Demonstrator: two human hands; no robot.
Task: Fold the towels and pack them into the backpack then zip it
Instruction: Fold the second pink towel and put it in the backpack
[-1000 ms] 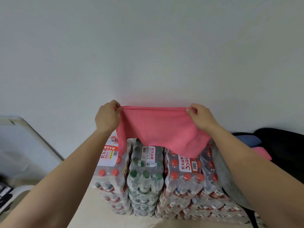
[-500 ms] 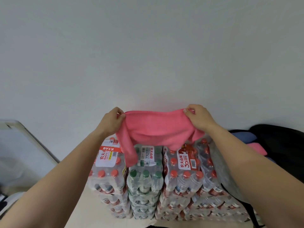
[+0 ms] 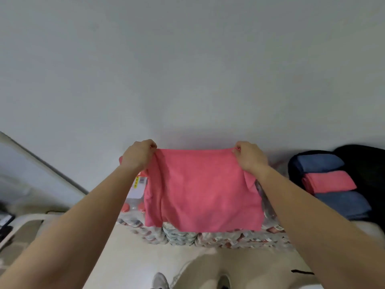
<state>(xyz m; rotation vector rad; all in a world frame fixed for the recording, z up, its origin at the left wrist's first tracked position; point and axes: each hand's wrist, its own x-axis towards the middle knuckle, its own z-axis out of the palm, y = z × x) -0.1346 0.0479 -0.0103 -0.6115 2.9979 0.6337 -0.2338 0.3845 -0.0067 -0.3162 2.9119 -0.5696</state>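
- Left hand [image 3: 138, 155] and right hand [image 3: 251, 156] each pinch a top corner of the pink towel [image 3: 204, 190], fingers curled.
- It hangs spread between them, before bottle packs [image 3: 187, 236].
- Right: open black backpack [image 3: 366, 163] holding three folded towels [image 3: 331, 181].

Pale floor [image 3: 129, 257] underfoot, and stacked right on it are the packs of water bottles [image 3: 187, 238] against the wall, with a grey shoe [image 3: 159, 281] at their six o'clock, apart from them.
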